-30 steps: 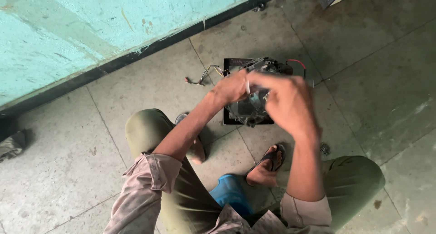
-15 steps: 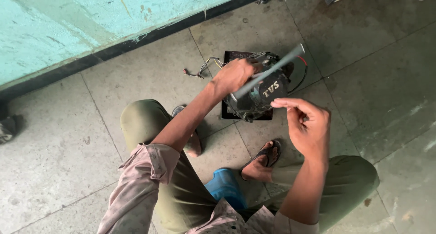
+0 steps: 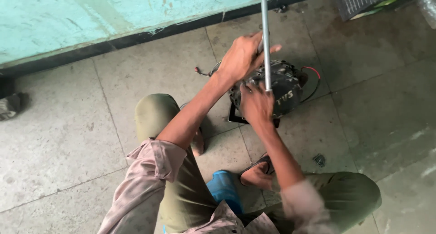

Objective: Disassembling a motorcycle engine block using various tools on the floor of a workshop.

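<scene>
A dark, grimy round motor (image 3: 284, 89) with red and black wires sits on the tiled floor between my knees. A long grey metal rod (image 3: 265, 16) stands upright out of its top and runs past the frame's upper edge. My left hand (image 3: 243, 56) is wrapped around the rod a little above the motor. My right hand (image 3: 256, 104) presses on the motor's near side at the foot of the rod, and its fingers look curled there.
A turquoise wall with a black base strip (image 3: 136, 32) runs along the back. A dark ribbed object (image 3: 363, 1) lies at the top right. A small dark part (image 3: 319, 160) rests on the floor by my right knee. A blue stool (image 3: 225, 188) is under me.
The rod has swung from a slant to upright over the motor. My right hand has moved from the air in front of me down onto the motor at the rod's foot.
</scene>
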